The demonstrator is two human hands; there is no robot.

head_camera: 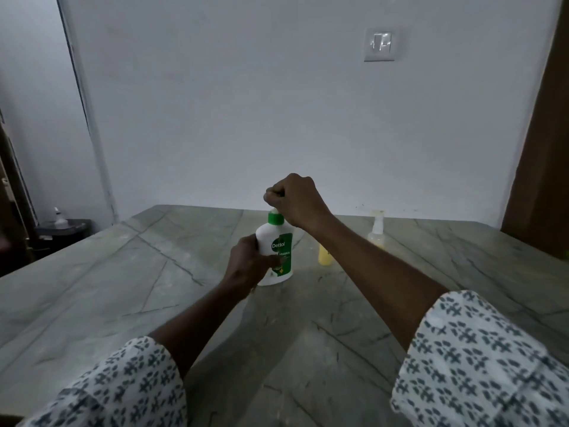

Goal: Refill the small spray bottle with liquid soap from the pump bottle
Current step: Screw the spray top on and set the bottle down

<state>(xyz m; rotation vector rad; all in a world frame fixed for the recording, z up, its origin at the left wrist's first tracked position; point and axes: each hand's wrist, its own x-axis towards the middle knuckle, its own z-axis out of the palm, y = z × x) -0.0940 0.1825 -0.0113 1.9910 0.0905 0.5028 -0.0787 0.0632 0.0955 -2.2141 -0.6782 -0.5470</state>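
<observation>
A white pump bottle (pixel 272 235) with a green collar and a green label stands upright on the marble table (pixel 123 288). My left hand (pixel 246 261) grips its body from the left side. My right hand (pixel 295 200) is closed round the pump head on top, which is hidden under the fingers. Behind my right forearm stands a small bottle of yellow liquid (pixel 324 257), only partly visible. A small clear spray bottle (pixel 377 231) with a white sprayer top stands further right and back.
A white wall with a switch plate (pixel 379 44) rises behind the table. A dark bin (pixel 63 231) with a small bottle on it sits off the table's far left corner. A brown door edge (pixel 542 149) stands at the right.
</observation>
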